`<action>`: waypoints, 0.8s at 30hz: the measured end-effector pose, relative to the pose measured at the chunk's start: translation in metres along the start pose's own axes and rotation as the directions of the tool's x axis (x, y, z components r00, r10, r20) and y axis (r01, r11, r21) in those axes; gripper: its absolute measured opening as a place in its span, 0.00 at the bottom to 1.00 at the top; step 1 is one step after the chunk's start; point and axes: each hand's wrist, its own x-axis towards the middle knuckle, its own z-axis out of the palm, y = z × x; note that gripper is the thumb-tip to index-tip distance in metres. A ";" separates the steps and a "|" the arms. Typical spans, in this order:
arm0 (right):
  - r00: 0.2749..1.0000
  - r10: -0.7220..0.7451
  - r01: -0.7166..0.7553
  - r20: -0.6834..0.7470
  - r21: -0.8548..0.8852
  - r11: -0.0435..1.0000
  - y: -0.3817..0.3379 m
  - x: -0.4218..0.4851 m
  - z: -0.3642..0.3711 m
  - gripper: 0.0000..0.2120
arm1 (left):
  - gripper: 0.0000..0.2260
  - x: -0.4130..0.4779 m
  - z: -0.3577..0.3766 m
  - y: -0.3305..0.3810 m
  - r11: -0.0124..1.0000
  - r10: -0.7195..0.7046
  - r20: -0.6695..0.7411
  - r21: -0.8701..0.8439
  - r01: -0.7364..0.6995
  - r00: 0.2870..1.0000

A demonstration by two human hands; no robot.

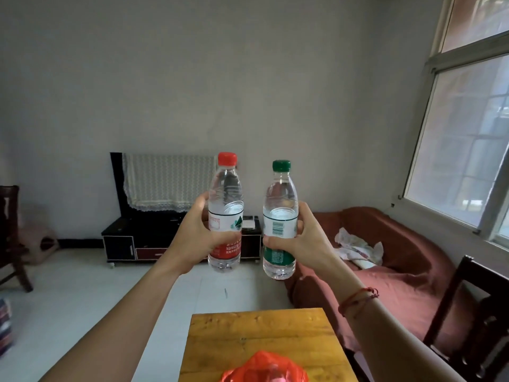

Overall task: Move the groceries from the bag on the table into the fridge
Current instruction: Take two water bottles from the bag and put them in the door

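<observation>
Both forearms show bare to the frame's edge. A thin red string bracelet, two strands with small knots, circles the wrist behind the right hand.

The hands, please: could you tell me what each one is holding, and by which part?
The left hand grips the red-capped bottle around its labelled middle; the right hand grips the green-capped bottle around its labelled middle.

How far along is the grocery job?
Done: two bottles are out of the bag on the table. In hand: the left hand holds the red-capped bottle, the right hand the green-capped bottle. Left: both must reach the fridge, not in view; the bag's contents are blurred.
</observation>
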 end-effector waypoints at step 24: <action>0.785 -0.215 0.079 0.581 0.250 0.965 -0.134 -0.084 0.280 0.38 | 0.36 -0.259 -0.234 0.065 0.929 -0.072 -0.603 0.249 0.273 0.795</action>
